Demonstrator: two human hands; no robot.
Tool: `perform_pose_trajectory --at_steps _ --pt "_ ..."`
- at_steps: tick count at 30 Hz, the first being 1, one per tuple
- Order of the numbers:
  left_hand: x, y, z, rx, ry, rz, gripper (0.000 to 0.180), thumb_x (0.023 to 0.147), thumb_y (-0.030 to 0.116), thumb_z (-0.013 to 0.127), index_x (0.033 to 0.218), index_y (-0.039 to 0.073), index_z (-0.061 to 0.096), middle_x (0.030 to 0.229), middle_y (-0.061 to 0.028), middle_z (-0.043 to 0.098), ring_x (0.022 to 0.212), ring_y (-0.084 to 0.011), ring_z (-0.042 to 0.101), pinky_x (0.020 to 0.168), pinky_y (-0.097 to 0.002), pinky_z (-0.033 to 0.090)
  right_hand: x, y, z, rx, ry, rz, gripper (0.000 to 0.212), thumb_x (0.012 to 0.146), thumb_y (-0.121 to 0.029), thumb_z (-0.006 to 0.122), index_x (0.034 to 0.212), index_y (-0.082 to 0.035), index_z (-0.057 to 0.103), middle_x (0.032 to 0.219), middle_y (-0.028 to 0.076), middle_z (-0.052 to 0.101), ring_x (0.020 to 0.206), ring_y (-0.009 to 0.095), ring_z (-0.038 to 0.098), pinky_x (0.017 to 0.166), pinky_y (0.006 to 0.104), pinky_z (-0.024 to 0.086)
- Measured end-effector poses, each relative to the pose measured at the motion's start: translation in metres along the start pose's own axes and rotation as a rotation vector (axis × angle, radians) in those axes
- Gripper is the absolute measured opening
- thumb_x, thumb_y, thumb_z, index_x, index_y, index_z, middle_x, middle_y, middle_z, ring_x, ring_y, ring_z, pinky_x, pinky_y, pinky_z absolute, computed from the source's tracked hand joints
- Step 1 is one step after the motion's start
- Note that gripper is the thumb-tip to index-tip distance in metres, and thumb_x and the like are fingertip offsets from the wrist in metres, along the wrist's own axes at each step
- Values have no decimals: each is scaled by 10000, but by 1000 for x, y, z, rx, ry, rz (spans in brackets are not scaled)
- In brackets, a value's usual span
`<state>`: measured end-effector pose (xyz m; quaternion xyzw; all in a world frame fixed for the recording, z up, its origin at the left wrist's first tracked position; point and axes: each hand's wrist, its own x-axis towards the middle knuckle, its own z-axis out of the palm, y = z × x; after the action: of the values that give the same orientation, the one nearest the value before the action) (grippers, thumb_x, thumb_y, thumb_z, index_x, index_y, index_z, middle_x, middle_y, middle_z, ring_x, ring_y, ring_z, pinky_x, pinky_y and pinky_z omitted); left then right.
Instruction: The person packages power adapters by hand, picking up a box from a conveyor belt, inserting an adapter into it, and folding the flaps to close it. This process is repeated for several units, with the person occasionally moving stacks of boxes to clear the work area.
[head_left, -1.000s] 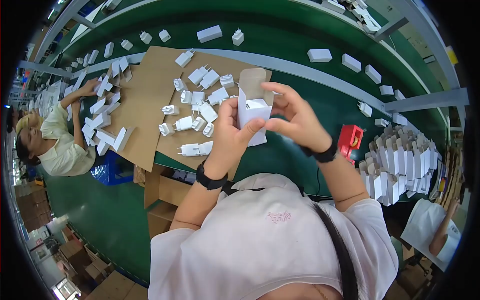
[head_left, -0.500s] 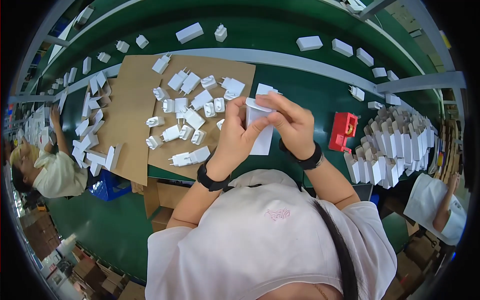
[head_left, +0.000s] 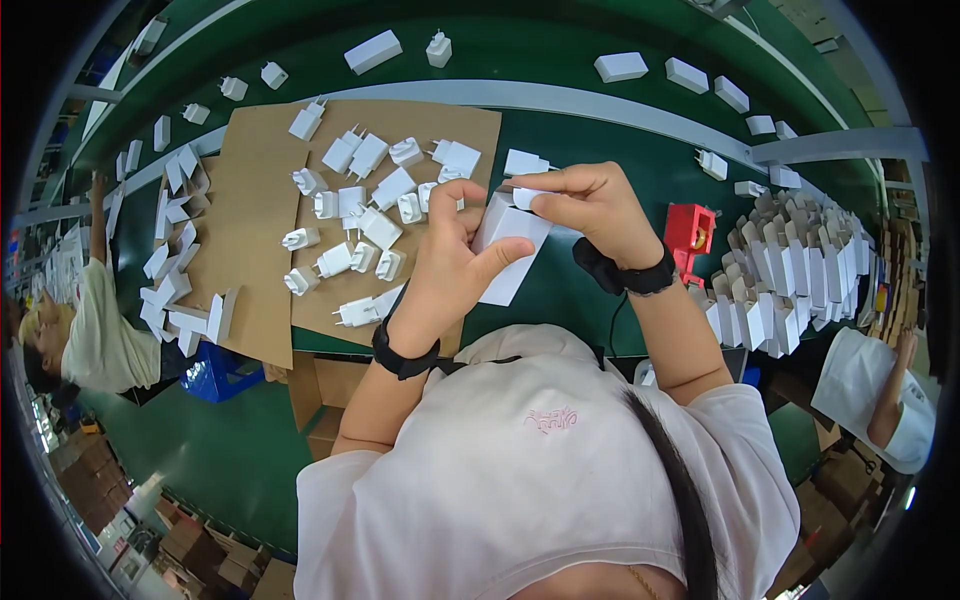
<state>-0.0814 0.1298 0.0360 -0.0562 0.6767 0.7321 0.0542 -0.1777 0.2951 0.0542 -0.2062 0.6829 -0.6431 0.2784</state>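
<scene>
A small white carton (head_left: pixel 513 240) is tilted between my hands, its top end toward the far side. My left hand (head_left: pixel 458 250) grips the carton's body, with the thumb across its front face. At the top, my right hand (head_left: pixel 600 205) pinches the end flap (head_left: pixel 523 198) between thumb and fingers. What is inside the carton cannot be seen. Just beyond my hands lies a white plug charger (head_left: pixel 525 162) on the green table. To the left, several more white plug chargers (head_left: pixel 380 228) lie scattered on a brown cardboard sheet (head_left: pixel 250 190).
A red tape dispenser (head_left: pixel 688 240) stands right of my hands, beside rows of open white cartons (head_left: pixel 800 260). Folded white cartons (head_left: pixel 180 255) lie on the left. Closed boxes (head_left: pixel 621 67) and chargers stand along the conveyor belt (head_left: pixel 540 50). A co-worker (head_left: pixel 110 335) sits at the left.
My right hand has shifted right and now pinches the flap. The carton has tilted, and my left thumb lies across its face. The left co-worker's arm has moved up toward the belt.
</scene>
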Motion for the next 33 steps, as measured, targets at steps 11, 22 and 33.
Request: perform_pose_trajectory --at_steps 11,22,33 --pt "5 -1 1 15 143 56 557 755 228 727 1068 43 305 695 -101 619 634 -124 578 561 -199 437 -17 10 10 6 -150 -147 271 861 -144 570 1091 -2 602 1202 187 538 1157 232 493 927 301 396" --pt "-37 -71 -210 663 891 156 459 765 94 632 1182 8 462 1153 -171 516 1091 -292 479 918 -363 384 123 93 -109 128 502 130 233 835 -121 602 1024 14 594 910 77 625 788 151 611 626 267 541" --pt "-195 -144 -465 1516 834 -457 453 662 -31 548 1105 65 544 1227 -242 459 1152 -402 422 937 -414 382 287 149 -90 -961 146 -223 653 630 -97 722 1235 -186 492 1286 198 443 1192 360 397 1011 428 299"
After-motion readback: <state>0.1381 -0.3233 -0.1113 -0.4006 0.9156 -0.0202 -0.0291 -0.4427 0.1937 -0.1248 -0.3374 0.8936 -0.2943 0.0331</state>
